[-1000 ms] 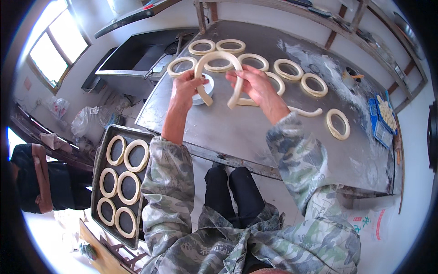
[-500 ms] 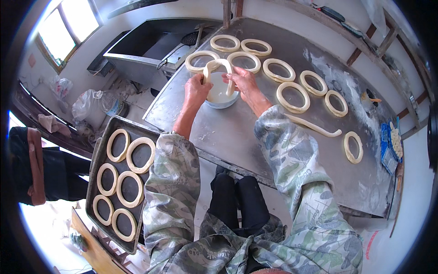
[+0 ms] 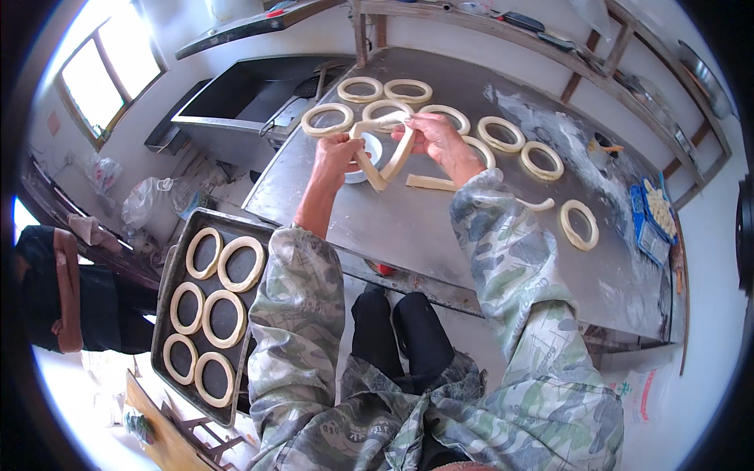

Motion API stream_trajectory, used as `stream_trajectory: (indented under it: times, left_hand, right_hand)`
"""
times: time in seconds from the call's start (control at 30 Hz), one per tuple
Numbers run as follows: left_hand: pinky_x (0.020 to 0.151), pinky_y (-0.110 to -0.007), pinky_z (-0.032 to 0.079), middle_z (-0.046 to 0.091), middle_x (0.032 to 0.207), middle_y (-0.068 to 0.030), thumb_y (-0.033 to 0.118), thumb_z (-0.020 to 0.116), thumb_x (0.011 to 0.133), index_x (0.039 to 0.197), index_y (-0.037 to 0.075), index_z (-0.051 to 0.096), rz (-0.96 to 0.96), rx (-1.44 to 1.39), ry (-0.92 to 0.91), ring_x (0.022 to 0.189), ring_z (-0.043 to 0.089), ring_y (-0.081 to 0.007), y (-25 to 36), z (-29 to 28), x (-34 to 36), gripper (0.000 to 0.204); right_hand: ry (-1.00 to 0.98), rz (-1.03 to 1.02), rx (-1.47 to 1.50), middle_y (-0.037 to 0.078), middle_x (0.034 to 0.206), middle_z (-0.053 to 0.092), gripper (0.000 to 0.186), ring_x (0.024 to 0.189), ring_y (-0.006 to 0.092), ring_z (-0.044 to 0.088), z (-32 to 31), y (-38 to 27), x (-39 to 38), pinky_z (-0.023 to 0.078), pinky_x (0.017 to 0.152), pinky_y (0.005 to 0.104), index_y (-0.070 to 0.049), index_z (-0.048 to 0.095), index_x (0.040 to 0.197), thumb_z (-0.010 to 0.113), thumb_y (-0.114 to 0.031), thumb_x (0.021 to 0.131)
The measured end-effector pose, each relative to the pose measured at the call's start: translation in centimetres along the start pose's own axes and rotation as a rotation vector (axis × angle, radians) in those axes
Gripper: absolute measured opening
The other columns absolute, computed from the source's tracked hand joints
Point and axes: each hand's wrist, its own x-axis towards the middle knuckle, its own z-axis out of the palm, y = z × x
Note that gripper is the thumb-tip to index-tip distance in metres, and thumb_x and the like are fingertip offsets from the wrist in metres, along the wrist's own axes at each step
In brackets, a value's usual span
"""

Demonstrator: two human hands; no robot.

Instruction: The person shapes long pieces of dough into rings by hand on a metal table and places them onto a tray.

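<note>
Both my hands hold a pale dough ring (image 3: 400,155) up over the near left part of the metal table. It hangs stretched, with a pointed lower end. My left hand (image 3: 339,154) is closed on its left side; my right hand (image 3: 440,141) pinches its upper right. Partly hidden behind the ring and my left hand is a pale bowl (image 3: 355,178). A dough strip (image 3: 430,182) lies on the table, its middle covered by my right sleeve. Several shaped dough rings (image 3: 327,119) rest beyond my hands and to the right.
On my left, a dark baking tray (image 3: 246,301) carries several dough rings. Behind the metal table (image 3: 377,228) stands a dark trough (image 3: 251,94). Flour, a blue package (image 3: 650,228) and a wooden shelf (image 3: 503,31) are at the right and back. Another person's dark clothing (image 3: 118,302) shows at left.
The dough ring has moved from above the bowl towards me, and its lower end now hangs in a point. My right hand has shifted slightly right. The view has also shifted.
</note>
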Motion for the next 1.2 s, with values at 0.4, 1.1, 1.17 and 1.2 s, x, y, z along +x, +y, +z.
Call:
stream_trajectory:
  times: [0.4, 1.1, 1.17, 1.2]
  left_hand:
    - [0.082, -0.049, 0.057, 0.069, 0.113, -0.0169, 0.008, 0.069, 0.082, 0.121, 0.006, 0.066, 0.119, 0.693, -0.275, 0.096, 0.07, -0.04, -16.0, 16.6, -12.6, 0.039]
    - [0.086, -0.044, 0.049, 0.059, 0.091, -0.0074, 0.01, 0.066, 0.078, 0.091, 0.008, 0.07, 1.032, 1.064, -0.39, 0.096, 0.061, -0.0279, -16.2, 18.6, -19.1, 0.014]
    - [0.086, -0.044, 0.048, 0.059, 0.091, -0.0078, 0.009, 0.065, 0.078, 0.091, 0.007, 0.069, 1.036, 1.084, -0.385, 0.096, 0.06, -0.0281, -16.4, 18.7, -19.3, 0.015]
    - [0.086, -0.044, 0.048, 0.059, 0.091, -0.0081, 0.009, 0.064, 0.077, 0.092, 0.006, 0.068, 1.037, 1.098, -0.383, 0.096, 0.06, -0.0282, -16.6, 18.6, -19.4, 0.016]
  right_hand:
    - [0.466, 0.114, -0.059, 0.013, 0.108, 0.07, 0.041, 0.098, 0.0218, 0.07, -19.3, 12.8, -23.3, 0.06, 0.079, 0.0373, 0.005, 0.058, 0.132, 0.058, 0.001, 0.091]
    - [0.085, -0.595, -1.417, 0.009, 0.12, 0.07, 0.02, 0.122, 0.0273, 0.061, -18.3, 15.1, -29.9, 0.04, 0.106, 0.0467, -0.005, 0.071, 0.098, 0.07, -0.019, 0.085]
    - [0.113, -0.609, -1.375, 0.01, 0.12, 0.07, 0.019, 0.12, 0.0282, 0.062, -18.2, 15.7, -29.9, 0.041, 0.106, 0.047, -0.004, 0.07, 0.097, 0.07, -0.019, 0.085]
    - [0.128, -0.617, -1.351, 0.01, 0.12, 0.07, 0.019, 0.119, 0.0286, 0.063, -17.9, 15.9, -29.7, 0.042, 0.105, 0.0471, -0.004, 0.07, 0.096, 0.069, -0.019, 0.085]
